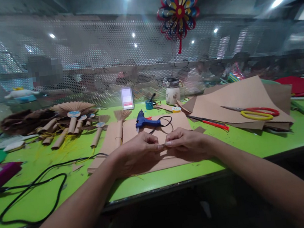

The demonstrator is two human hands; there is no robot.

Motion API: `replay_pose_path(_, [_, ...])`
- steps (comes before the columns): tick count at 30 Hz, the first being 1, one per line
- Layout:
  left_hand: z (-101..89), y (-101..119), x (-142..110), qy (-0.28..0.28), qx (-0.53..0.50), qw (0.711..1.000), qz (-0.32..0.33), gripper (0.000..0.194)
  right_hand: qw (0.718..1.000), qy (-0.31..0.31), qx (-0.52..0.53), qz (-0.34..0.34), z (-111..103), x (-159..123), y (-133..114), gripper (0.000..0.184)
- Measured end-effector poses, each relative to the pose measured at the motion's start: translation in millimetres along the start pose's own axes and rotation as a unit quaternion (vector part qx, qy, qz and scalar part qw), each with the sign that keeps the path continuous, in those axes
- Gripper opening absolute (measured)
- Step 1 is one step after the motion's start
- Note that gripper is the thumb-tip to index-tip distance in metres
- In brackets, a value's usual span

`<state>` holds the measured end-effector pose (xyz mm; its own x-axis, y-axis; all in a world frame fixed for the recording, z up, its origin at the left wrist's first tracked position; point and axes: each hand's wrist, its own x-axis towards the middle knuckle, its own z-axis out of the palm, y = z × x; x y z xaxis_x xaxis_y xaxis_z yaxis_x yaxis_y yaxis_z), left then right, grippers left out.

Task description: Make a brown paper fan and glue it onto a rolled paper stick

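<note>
My left hand (142, 147) and my right hand (185, 143) meet fingertip to fingertip, both in a pinch. Between them shows a small piece of brown paper (163, 146), mostly covered by the fingers. Under the hands lies a stack of brown kraft paper (104, 154). Just beyond my fingers, a blue hot glue gun (146, 121) rests on the stack with its black cord looped at the right. A small pleated paper fan with a rolled handle (119, 129) lies on the paper, left of the glue gun.
Finished paper fans (72, 117) are heaped at the left, near a black cable (61, 174). To the right are red-handled scissors (212, 123), red-and-yellow scissors (258, 113) and large kraft sheets (231, 98). A bottle (172, 92) and a lit phone (126, 98) stand behind.
</note>
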<state>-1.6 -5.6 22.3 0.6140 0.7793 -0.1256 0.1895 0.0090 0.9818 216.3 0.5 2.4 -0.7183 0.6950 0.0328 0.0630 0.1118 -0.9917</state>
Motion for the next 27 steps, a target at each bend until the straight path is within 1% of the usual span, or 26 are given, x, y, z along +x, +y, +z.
replay_pose_path(3, [1.2,2.1,-0.6,0.007,-0.008,1.000,-0.009,0.039,1.000,-0.002,0.029,0.002,-0.5,-0.8,-1.3,0.035])
replay_pose_path(8, [9.0,2.7,-0.9,-0.028,-0.114,0.993,0.026,0.031,0.999,-0.002,0.049,-0.002,4.4,-1.1,-1.3,0.033])
replay_pose_path(10, [8.5,1.1,0.7,-0.041,-0.092,0.995,0.016,0.033,0.998,0.006,0.069,0.001,9.2,-2.3,-0.4,0.032])
replay_pose_path(12, [5.5,-1.1,2.6,-0.052,-0.037,0.998,-0.014,0.036,0.996,0.022,0.089,-0.005,11.7,-3.4,0.0,0.031])
replay_pose_path(14, [1.8,-3.4,3.7,-0.056,-0.014,0.998,-0.030,0.035,0.998,0.029,0.060,-0.011,8.2,-3.4,-1.5,0.030])
replay_pose_path(15, [0.2,-4.4,3.9,-0.051,-0.021,0.998,-0.027,0.035,0.999,0.024,0.021,-0.011,4.0,-2.9,-3.2,0.030])
replay_pose_path(17, [-2.0,-6.1,3.7,-0.036,-0.046,0.998,-0.013,0.034,0.996,0.003,-0.092,-0.005,-7.8,-1.0,-8.2,0.032])
replay_pose_path(18, [-2.8,-6.6,3.6,-0.031,-0.052,0.998,-0.009,0.033,0.990,0.006,-0.141,-0.007,-14.0,0.1,-11.0,0.034])
replay_pose_path(20, [-3.7,-7.3,3.5,-0.025,-0.048,0.999,-0.007,0.031,0.980,0.026,-0.198,-0.010,-23.4,1.7,-15.3,0.036])
replay_pose_path(23, [-3.1,-8.3,3.6,-0.013,-0.046,0.999,0.003,0.027,0.979,0.048,-0.198,0.011,-25.3,1.8,-15.8,0.038])
replay_pose_path(25, [-1.1,-9.1,3.5,-0.005,-0.063,0.998,0.017,0.025,0.986,0.040,-0.163,0.025,-20.0,0.7,-11.8,0.039])
replay_pose_path(27, [1.5,-9.6,3.4,-0.005,-0.076,0.997,0.026,0.023,0.994,0.031,-0.106,0.027,-13.7,-0.7,-6.3,0.038])
